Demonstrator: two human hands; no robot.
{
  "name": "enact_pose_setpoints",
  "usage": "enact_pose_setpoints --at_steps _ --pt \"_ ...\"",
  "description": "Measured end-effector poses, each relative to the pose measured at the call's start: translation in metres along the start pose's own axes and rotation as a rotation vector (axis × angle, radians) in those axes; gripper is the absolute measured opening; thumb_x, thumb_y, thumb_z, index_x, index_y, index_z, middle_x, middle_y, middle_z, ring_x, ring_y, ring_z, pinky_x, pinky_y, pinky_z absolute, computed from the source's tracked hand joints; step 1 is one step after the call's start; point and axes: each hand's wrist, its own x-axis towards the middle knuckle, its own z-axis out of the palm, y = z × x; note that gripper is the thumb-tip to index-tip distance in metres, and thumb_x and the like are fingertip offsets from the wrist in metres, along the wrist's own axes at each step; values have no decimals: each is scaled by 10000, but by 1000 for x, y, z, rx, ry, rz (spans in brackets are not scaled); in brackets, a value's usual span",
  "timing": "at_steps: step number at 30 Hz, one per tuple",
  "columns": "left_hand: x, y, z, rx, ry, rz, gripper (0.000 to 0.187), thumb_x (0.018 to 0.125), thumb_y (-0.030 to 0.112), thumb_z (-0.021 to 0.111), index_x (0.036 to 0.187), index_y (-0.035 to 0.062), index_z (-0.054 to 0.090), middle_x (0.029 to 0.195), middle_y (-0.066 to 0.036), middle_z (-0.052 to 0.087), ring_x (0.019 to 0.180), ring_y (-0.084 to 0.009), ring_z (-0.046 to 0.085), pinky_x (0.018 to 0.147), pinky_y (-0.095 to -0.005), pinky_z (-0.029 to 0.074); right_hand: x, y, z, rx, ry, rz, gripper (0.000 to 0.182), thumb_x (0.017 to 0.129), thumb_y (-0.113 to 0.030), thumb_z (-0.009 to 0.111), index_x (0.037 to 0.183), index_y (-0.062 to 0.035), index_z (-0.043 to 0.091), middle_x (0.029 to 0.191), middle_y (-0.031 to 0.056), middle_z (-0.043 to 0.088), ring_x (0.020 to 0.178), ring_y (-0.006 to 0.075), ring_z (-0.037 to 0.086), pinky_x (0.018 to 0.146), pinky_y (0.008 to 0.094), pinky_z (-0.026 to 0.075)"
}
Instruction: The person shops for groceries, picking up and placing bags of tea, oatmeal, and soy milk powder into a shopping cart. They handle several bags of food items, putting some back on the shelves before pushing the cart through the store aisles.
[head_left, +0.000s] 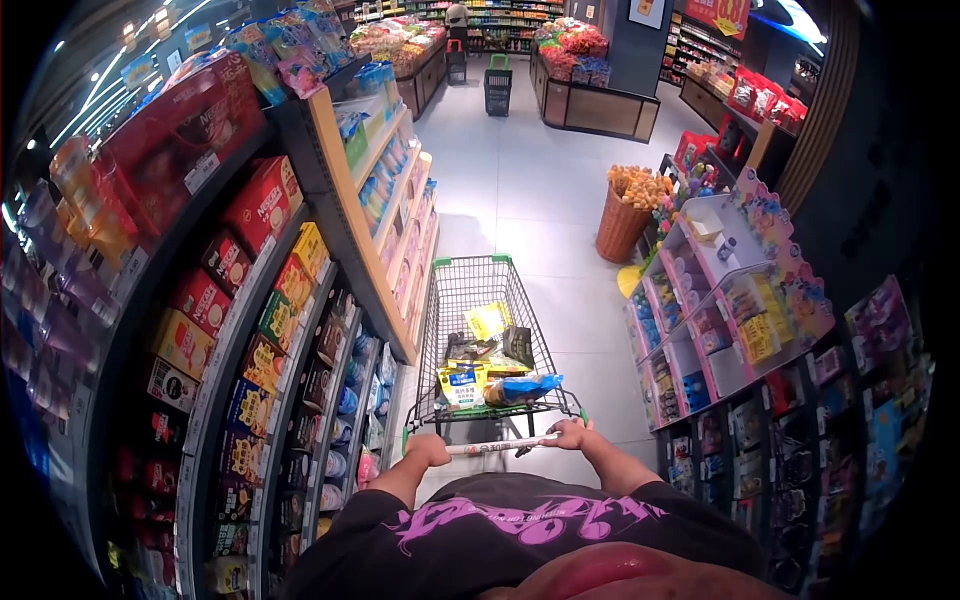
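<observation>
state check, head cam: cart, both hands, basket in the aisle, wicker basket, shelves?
shopping cart: upright in the aisle, partly loaded with packaged goods
cart handle: gripped at both ends
left hands: closed on the cart handle
right hands: closed on the cart handle
green hand basket: standing on the floor farther up the aisle, contents unclear
wicker basket: upright, heaped full
left shelves: stocked
right display rack: stocked

We cannot see our fingers; they curl under the cart handle (497, 447). The packets (487, 372) in the cart (480, 270) are too small to read. The left shelves (190, 330) fade into dark at the picture's edge.
</observation>
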Motion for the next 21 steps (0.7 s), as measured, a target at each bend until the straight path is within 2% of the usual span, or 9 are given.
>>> enact_pose_setpoints --at_steps 6,11,14,17,21 --pt "-22 -3 13 -30 -2 -21 498 842 430 679 1204 125 832 1255 -148 800 1149 -333 774 965 -453 608 -12 -8 14 13 -38 41 862 785 -944 651 1417 -365 742 1553 45 639 1522 387 418 1244 642 143" --pt "-41 -10 19 -10 8 -41 494 854 423 673 1220 129 828 1267 -147 797 1171 -328 768 969 -450 607 -29 -23 27 34 -24 37 818 800 -919 670 1406 -375 745 1554 37 637 1542 387 395 1257 679 103" --pt "-50 -16 22 -18 -1 -40 484 856 415 674 1215 130 831 1269 -149 796 1177 -329 767 967 -446 606 -38 -31 31 40 -40 42 825 790 -933 664 1403 -386 745 1581 31 617 1552 386 382 1255 672 110" --pt "-55 -18 29 -25 6 -33 475 850 408 679 1201 128 836 1267 -152 797 1176 -328 768 966 -443 607 -43 -33 41 37 -1 56 839 773 -945 660 1381 -377 767 1537 40 653 1545 385 392 1260 623 115" --pt "-57 -19 38 -27 39 -36 463 843 393 675 1179 123 844 1246 -150 804 1152 -322 779 955 -442 613 -45 -32 45 8 40 35 822 769 -933 682 1366 -375 771 1543 33 648 1540 379 402 1260 617 132"
